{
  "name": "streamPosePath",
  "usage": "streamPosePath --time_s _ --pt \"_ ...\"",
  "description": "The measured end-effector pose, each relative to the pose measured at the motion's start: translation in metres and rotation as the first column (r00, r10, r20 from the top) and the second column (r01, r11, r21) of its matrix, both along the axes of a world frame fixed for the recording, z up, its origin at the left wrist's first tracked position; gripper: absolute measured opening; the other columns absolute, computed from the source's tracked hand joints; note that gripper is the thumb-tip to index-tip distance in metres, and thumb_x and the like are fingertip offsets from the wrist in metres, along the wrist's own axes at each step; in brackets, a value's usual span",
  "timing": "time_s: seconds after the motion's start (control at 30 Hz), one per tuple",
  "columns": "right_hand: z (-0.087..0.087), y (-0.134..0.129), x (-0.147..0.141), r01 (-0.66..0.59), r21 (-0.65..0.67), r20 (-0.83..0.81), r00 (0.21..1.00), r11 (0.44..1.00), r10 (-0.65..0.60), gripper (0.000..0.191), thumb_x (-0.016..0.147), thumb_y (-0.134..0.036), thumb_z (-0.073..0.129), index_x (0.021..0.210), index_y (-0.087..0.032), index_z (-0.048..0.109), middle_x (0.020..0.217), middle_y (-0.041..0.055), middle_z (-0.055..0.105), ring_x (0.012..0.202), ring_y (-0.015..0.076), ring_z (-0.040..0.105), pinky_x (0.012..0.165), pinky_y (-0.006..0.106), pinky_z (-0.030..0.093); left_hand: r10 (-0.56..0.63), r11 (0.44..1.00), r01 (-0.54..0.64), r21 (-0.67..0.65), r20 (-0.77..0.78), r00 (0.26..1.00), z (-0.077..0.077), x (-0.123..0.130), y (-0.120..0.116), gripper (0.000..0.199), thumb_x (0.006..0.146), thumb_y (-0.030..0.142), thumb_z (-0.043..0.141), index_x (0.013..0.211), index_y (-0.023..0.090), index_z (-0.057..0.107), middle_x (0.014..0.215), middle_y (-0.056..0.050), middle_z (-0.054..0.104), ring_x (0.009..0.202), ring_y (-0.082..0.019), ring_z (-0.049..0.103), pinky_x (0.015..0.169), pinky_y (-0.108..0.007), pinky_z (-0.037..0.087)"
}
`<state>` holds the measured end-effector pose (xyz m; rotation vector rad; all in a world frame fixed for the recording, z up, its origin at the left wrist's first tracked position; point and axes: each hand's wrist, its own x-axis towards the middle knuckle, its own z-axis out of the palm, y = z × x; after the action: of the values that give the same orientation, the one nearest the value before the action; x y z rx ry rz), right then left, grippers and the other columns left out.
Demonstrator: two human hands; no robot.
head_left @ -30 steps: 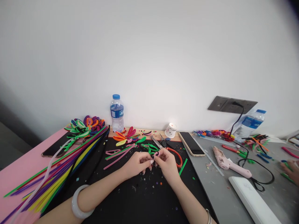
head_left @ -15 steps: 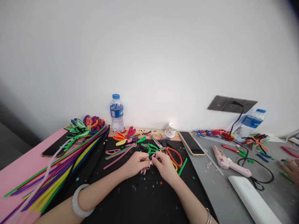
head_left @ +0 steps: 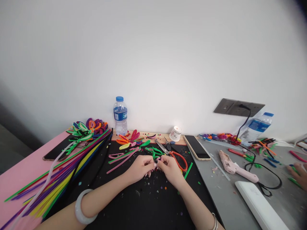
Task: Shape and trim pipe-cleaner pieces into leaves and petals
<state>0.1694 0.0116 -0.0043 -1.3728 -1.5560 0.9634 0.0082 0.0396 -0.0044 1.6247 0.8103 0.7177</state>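
Over the black mat [head_left: 134,207], my left hand [head_left: 141,166] and my right hand [head_left: 170,167] meet with fingertips pinched together. Between them is a small pink pipe cleaner piece [head_left: 160,158] with a dark part beside it; the fingers cover most of it. Just behind lie green bent pipe cleaners [head_left: 154,151]. Orange-handled scissors [head_left: 179,159] rest behind my right hand, blades pointing away to the left. Left of my left hand lie pink pipe cleaner strips [head_left: 123,161], and a short green piece [head_left: 188,171] sits right of my right hand.
Long pipe cleaners [head_left: 69,172] and a finished-looking bunch [head_left: 81,131] lie at left. A water bottle [head_left: 120,116], paper cup [head_left: 175,133] and phone [head_left: 197,147] stand or lie toward the wall. A pink glue gun [head_left: 237,169], its cord, a white case [head_left: 260,204] and another person's hand [head_left: 298,174] are at right.
Both hands stay in nearly the same place, still pinched together. The right fingers shift slightly around the small piece, and more pink-purple shows above them.
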Motion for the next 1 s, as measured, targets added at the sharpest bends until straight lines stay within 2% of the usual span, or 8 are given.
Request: streamPosePath --time_s 0.1,0.3,0.43,0.53,0.67,0.8,0.93,1.0 --pt "0.001 -0.001 -0.001 0.003 0.023 0.028 1.0 1.0 -0.003 0.031 0.079 -0.035 0.052 0.055 -0.021 0.038 0.051 -0.0056 0.038 0.047 0.0103 0.033 0.045 0.022 0.027 0.013 0.999 -0.012 0.048 -0.026 1.0 0.003 -0.001 -0.002 0.025 0.08 0.029 0.052 0.059 0.016 0.047 0.046 0.007 0.044 0.04 -0.008 0.046 0.042 -0.018 0.033" --pt "0.009 -0.003 0.0 -0.027 0.16 0.205 0.979 0.987 -0.006 0.035 0.088 -0.032 0.04 0.056 -0.021 0.034 0.053 -0.0047 0.035 0.051 0.0122 0.034 0.049 0.023 0.028 -0.058 0.996 0.063 0.068 -0.075 0.995 0.005 -0.004 -0.002 0.026 0.08 0.028 0.052 0.058 0.017 0.046 0.046 0.007 0.045 0.039 -0.007 0.043 0.042 -0.019 0.032" --pt "0.011 -0.003 0.003 -0.086 0.257 0.352 0.936 0.963 -0.01 0.035 0.089 -0.024 0.039 0.054 -0.021 0.031 0.053 -0.0043 0.035 0.051 0.0122 0.034 0.051 0.025 0.027 -0.083 0.996 0.083 -0.035 -0.013 0.996 0.004 -0.003 -0.001 0.027 0.078 0.03 0.053 0.057 0.017 0.044 0.046 0.007 0.045 0.037 -0.006 0.041 0.04 -0.019 0.03" --pt "0.011 -0.003 0.004 -0.147 0.335 0.452 0.892 0.931 -0.022 0.033 0.09 -0.019 0.037 0.057 -0.021 0.035 0.057 -0.0023 0.04 0.054 0.0132 0.037 0.053 0.025 0.029 -0.092 0.987 0.097 -0.127 0.043 0.995 0.002 -0.002 0.001 0.029 0.076 0.033 0.056 0.055 0.017 0.044 0.045 0.007 0.044 0.035 -0.005 0.037 0.037 -0.018 0.026" --pt "0.01 -0.003 0.003 -0.204 0.391 0.553 0.832 0.897 -0.052 0.03 0.091 -0.019 0.034 0.061 -0.021 0.039 0.065 0.0006 0.045 0.06 0.0145 0.042 0.056 0.025 0.032 -0.102 0.975 0.119 -0.187 0.095 0.99 -0.001 -0.002 0.006 0.03 0.075 0.034 0.057 0.054 0.017 0.043 0.042 0.008 0.041 0.033 -0.004 0.032 0.036 -0.017 0.022" --pt "0.012 -0.003 0.002 -0.186 0.396 0.558 0.827 0.899 -0.075 0.032 0.093 -0.022 0.034 0.062 -0.021 0.041 0.066 0.001 0.046 0.06 0.0149 0.043 0.057 0.025 0.033 -0.114 0.977 0.127 -0.173 0.084 0.99 -0.002 -0.001 0.006 0.032 0.077 0.038 0.057 0.057 0.017 0.044 0.044 0.008 0.042 0.035 -0.005 0.034 0.036 -0.018 0.023" --pt "0.016 -0.005 0.004 -0.175 0.354 0.474 0.88 0.919 -0.015 0.029 0.092 -0.024 0.037 0.065 -0.021 0.046 0.068 0.0006 0.049 0.063 0.0149 0.047 0.059 0.025 0.035 -0.12 0.991 0.122 -0.059 0.035 0.992 -0.001 0.0 0.004 0.031 0.077 0.04 0.06 0.061 0.016 0.049 0.053 0.004 0.051 0.044 -0.007 0.042 0.043 -0.02 0.03" --pt "0.016 -0.005 0.006 -0.124 0.354 0.412 0.91 0.927 -0.036 0.024 0.092 -0.024 0.037 0.07 -0.021 0.049 0.069 0.0004 0.051 0.064 0.0152 0.048 0.061 0.025 0.036 -0.102 0.991 0.108 -0.076 0.068 0.992 -0.001 0.0 0.005 0.031 0.078 0.042 0.06 0.065 0.015 0.05 0.055 0.004 0.052 0.044 -0.006 0.04 0.043 -0.019 0.029"
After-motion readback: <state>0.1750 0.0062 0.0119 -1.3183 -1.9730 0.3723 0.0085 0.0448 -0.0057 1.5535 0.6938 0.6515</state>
